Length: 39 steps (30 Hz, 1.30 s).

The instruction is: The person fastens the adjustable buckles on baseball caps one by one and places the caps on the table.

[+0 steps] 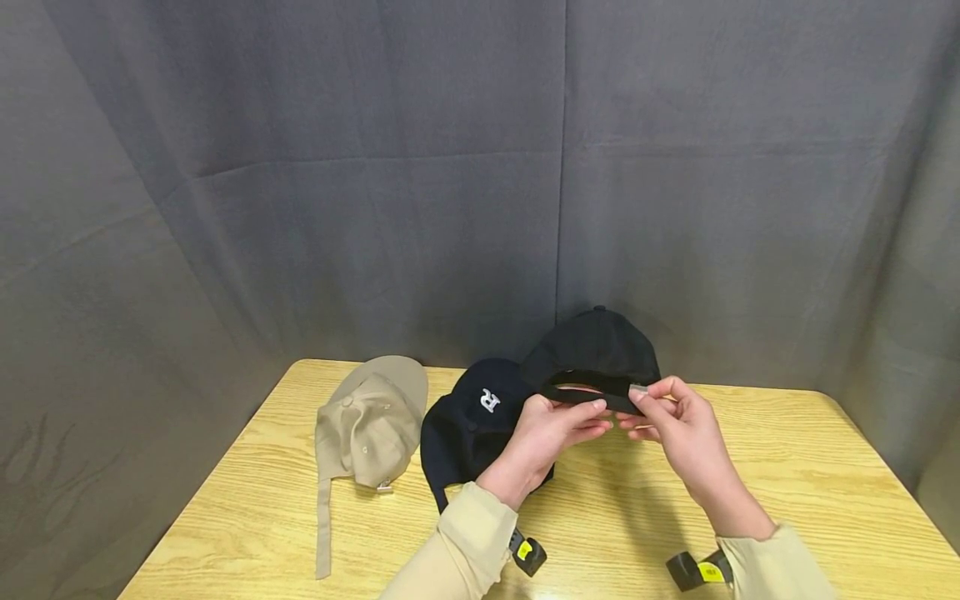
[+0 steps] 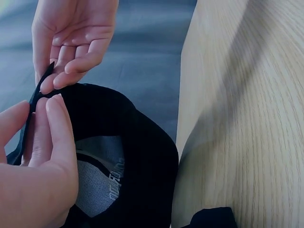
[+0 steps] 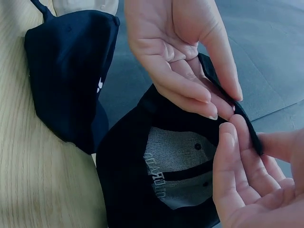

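Note:
Both hands hold a black baseball cap (image 1: 600, 346) up at the back right of the table, its rear opening facing the head camera. My left hand (image 1: 551, 433) pinches the cap's back strap between thumb and fingers. Close beside it, my right hand (image 1: 686, 425) pinches the same strap near a small metal buckle (image 1: 637, 390). In the right wrist view the cap's grey lining (image 3: 183, 190) with lettering shows between the hands. A navy cap (image 1: 480, 408) with a white letter R lies behind the left forearm, partly hidden by it.
A beige cap (image 1: 371, 425) lies on the left of the wooden table (image 1: 232, 517), its long strap (image 1: 324, 529) stretched toward the front edge. Grey curtains (image 1: 375, 208) rise behind the table and at both sides.

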Tool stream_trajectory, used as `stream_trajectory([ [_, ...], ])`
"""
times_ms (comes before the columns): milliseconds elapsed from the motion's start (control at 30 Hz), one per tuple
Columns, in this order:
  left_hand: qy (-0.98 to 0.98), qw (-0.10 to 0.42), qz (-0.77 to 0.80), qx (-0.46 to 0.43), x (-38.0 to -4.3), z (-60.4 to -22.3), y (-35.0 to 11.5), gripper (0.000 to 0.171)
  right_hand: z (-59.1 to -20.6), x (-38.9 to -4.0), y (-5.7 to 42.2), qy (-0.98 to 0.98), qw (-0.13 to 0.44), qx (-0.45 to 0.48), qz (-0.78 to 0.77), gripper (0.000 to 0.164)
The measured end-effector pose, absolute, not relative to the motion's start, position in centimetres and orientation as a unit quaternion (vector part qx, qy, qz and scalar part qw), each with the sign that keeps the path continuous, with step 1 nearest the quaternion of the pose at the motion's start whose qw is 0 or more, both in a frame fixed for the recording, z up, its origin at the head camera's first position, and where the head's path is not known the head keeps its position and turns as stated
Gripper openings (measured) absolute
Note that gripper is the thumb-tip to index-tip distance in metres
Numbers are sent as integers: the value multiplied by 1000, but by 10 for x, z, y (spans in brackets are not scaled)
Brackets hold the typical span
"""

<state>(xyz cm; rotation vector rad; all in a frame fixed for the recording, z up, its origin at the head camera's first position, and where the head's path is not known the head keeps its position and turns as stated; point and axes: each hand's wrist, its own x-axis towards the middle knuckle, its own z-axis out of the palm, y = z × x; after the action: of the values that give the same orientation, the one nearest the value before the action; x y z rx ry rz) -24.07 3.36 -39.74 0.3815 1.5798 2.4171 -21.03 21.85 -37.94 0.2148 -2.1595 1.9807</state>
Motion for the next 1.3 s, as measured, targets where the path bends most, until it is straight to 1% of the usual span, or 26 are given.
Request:
stream_trajectory([
  [200,542,110,824,122,-242,-397,33,15,-380,-209,219,-741,92,71,661,28],
  [433,527,74,839,114,-245,-397,32,12,-380,-207,220,-760,94,51,641,31],
  [600,518,61,846,109,-245,-395,29,10,-381,-206,222,-749,100,30,654,31],
  [833,513,55,850,107,-245,-395,29,10,-382,-207,225,-722,82,44,686,27],
  [1067,512,52,852,102,-245,-394,28,10,-383,-208,227,-681,79,75,724,18],
  [1300,512,51,851,106,-246,-394,29,10,-384,-209,228,-664,77,87,739,20],
])
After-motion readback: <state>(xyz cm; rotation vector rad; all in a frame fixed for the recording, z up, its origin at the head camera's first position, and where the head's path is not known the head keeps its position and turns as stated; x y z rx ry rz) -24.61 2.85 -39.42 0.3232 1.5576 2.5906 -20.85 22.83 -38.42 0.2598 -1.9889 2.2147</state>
